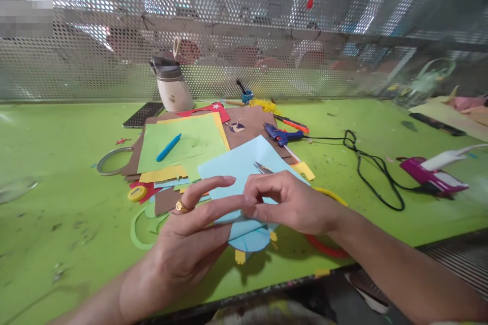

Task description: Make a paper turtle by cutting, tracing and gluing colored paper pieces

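My left hand (186, 244), with a gold ring on one finger, reaches forward with fingers stretched out, their tips against the near edge of a light blue paper sheet (238, 165). My right hand (292, 203) curls its fingers in a pinch on the same blue sheet near its middle. Small scissors (263, 167) lie on the blue sheet just beyond my right fingers. Under the hands a blue round paper cut-out (249, 238) with yellow bits shows.
A stack of green (190, 142), yellow, brown and red paper carries a blue crayon (168, 147). A blue glue gun (282, 135) with a black cord (375, 172), a white bottle (173, 86), a tape ring (110, 160) and a magenta stapler-like tool (434, 177) lie on the green table (57, 223).
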{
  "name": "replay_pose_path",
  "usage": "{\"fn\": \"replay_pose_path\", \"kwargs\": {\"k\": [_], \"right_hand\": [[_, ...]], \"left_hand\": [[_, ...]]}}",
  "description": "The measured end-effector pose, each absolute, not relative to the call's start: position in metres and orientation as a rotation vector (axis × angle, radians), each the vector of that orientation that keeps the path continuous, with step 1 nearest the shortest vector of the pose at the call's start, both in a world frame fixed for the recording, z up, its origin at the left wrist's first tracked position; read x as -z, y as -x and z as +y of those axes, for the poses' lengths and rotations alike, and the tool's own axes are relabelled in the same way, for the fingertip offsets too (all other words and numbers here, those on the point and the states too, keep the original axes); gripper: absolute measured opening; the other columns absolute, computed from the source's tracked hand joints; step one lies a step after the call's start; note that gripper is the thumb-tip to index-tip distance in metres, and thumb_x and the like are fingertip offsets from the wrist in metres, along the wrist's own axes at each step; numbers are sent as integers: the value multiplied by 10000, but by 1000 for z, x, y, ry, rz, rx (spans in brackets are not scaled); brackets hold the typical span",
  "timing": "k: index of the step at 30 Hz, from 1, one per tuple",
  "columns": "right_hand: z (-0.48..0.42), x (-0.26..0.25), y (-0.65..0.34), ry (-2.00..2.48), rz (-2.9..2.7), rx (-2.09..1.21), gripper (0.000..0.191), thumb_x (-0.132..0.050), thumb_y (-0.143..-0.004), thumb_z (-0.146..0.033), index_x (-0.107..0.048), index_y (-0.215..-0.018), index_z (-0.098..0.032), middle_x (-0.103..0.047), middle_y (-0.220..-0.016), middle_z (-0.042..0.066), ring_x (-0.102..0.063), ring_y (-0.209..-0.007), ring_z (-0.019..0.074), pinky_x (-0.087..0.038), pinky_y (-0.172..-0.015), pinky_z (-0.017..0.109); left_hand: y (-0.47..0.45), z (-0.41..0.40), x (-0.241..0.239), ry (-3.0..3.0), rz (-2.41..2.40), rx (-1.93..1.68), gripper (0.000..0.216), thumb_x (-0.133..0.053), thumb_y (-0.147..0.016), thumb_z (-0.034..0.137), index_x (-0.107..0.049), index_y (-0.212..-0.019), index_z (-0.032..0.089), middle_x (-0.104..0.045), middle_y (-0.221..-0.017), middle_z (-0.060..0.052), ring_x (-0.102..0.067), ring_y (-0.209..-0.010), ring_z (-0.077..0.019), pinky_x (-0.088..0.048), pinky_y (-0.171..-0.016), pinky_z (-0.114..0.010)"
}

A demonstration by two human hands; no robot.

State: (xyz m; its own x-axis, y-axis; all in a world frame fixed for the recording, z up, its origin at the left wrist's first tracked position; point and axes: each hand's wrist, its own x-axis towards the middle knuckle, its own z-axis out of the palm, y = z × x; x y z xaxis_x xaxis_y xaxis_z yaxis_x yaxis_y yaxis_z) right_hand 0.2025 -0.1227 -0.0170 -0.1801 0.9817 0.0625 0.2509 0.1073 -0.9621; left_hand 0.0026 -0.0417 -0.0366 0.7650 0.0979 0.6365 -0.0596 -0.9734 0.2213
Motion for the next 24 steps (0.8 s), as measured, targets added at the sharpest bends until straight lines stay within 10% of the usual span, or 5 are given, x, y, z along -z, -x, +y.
{"fn": "replay_pose_path", "kwargs": {"k": [15, 24], "right_hand": [[-117, 23, -204, 1214, -1372, -1419, 247, -682, -774, -379, -636, -780, -136, -574, -740, -1, -496, -692, 122, -403, -654, 264], [-100, 13, -282, 1792, -1613, -465, 205, -528, -879, -306, -656, -873, -147, -682, -805, 35, -625, -728, 157, -507, -684, 296]], "left_hand": [[-4, -41, 36, -2675, 4, -978, 297, -514, -792, 2, -617, -904, 256, -737, -883, 18, -585, -1024, -223, -440, -821, -339], [-4, -32, 41, -2563, -5, -981, 344, -471, -776, -58, -609, -963, 195, -668, -957, -56, -531, -1096, -224, -468, -846, -322]]}}
